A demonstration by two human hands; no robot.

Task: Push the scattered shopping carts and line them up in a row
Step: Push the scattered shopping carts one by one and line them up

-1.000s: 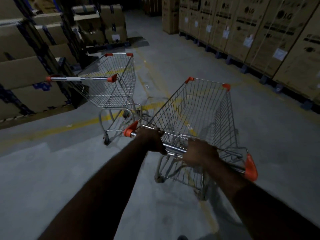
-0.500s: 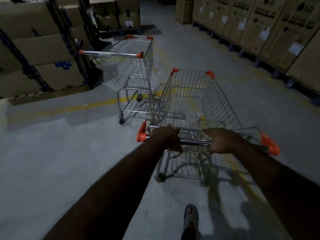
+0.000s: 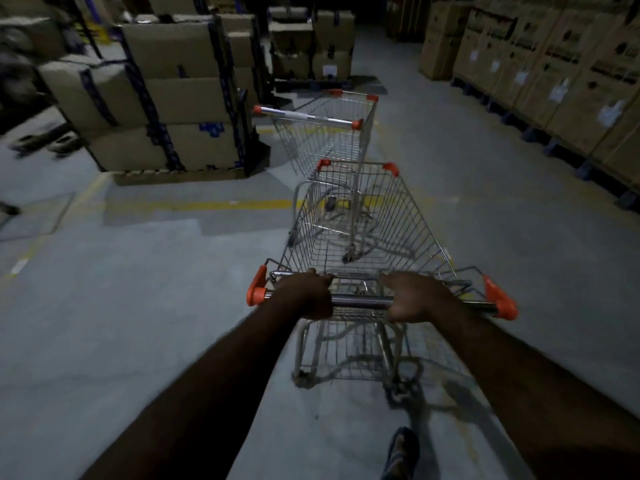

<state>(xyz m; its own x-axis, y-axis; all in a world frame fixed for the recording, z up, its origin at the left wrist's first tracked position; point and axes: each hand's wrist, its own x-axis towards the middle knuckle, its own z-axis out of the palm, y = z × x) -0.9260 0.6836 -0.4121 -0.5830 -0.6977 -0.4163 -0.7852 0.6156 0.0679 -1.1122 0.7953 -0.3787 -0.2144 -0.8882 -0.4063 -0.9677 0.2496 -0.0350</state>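
Note:
A wire shopping cart [image 3: 408,216] with orange corner caps stands straight in front of me. My left hand [image 3: 308,296] grips the left part of its chrome handle bar [image 3: 362,301], and my right hand [image 3: 412,297] grips the bar just right of the middle. A second wire cart [image 3: 332,140] stands directly beyond it, its handle [image 3: 308,116] facing me and tilted across. The near cart's front edge sits just behind the far cart's basket; I cannot tell if they touch.
Stacked cardboard boxes on pallets [image 3: 166,98] stand left of the far cart. A row of tall cartons [image 3: 561,71] lines the right wall. More boxes [image 3: 311,46] sit at the aisle's far end. A yellow floor line [image 3: 207,204] crosses the concrete. My foot [image 3: 401,452] shows below.
The near cart has swung from beside the far cart to straight behind it and closed in. Both hands kept their grip on the handle.

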